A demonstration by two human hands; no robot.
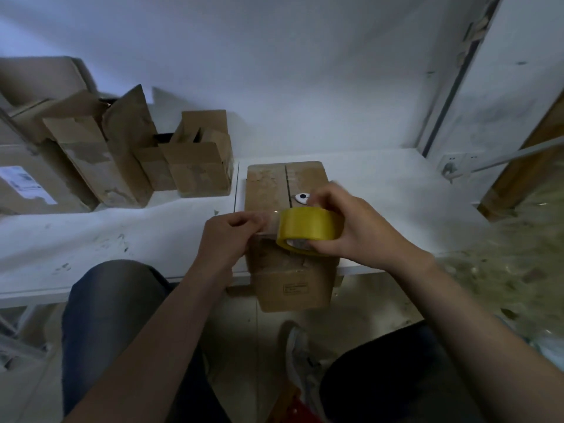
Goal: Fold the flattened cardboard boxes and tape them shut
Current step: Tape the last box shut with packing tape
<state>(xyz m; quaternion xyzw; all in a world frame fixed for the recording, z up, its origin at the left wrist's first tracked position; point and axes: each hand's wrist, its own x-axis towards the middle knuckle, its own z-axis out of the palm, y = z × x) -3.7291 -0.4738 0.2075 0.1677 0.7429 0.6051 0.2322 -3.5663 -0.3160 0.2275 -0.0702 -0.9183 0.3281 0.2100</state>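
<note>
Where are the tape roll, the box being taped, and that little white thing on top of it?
tape roll point(308, 223): head view, on its yellow outer band.
box point(265, 190): head view, on its top left flap.
white thing point(302, 196): head view, on its middle, by the dark spot.

Left hand point(227, 236): fingers curled, thumb and fingertips pinched tight. Right hand point(355, 227): fingers arched, thumb underneath, clamped. Both forearms bare, reaching forward, wrists angled inward, hands near together.
</note>
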